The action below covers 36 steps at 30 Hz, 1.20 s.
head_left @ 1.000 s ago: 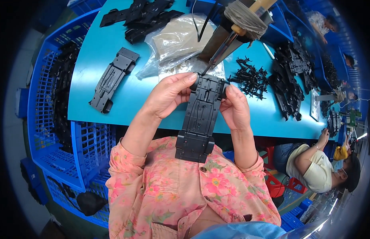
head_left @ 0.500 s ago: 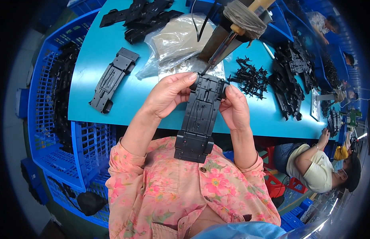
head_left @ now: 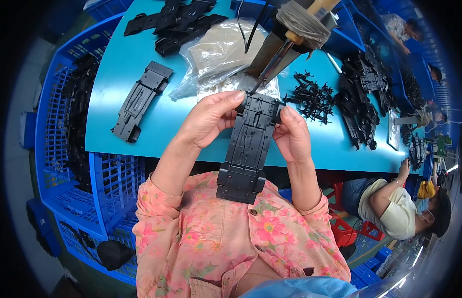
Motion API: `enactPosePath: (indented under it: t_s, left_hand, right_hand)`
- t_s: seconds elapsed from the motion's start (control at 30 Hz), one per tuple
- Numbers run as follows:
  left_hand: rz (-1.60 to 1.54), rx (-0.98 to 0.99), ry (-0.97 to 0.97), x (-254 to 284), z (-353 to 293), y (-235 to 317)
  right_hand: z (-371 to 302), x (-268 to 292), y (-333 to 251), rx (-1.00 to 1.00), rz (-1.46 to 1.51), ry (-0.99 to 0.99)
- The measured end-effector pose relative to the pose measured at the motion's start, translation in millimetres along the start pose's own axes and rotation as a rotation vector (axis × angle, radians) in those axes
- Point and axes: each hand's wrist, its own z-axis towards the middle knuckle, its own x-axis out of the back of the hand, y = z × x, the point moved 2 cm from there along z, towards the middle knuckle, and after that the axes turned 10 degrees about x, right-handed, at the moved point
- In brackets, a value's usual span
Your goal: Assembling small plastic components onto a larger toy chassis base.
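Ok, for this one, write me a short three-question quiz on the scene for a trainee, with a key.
1. True or false: the left hand and the right hand grip the same long black part.
2. What lies on the teal table just beyond the right hand? A) a red stool B) a heap of spindly black pieces C) a blue basket
3. Fill in: a similar black part lies on the table to the ____ of the left hand.

Key: 1. True 2. B 3. left
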Motion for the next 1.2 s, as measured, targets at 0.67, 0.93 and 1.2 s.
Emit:
enactPosePath:
  t_s: [0.67, 0.93, 1.2]
  left_hand:
    - [-0.029, 0.021, -0.010, 1.9, 1.2, -2.6]
    - [-0.005, 0.021, -0.015, 1.0, 0.1, -1.2]
    - [0.012, 0.034, -0.002, 6.3, 3.2, -3.1]
  right_hand:
    - [0.8, 7.8, 2.4, 0.018, -0.034, -0.108]
    - [0.0, 3.9, 1.3, 0.014, -0.063, -0.082]
    - [4.2, 11.5, 3.3, -0.021, -0.018, -0.081]
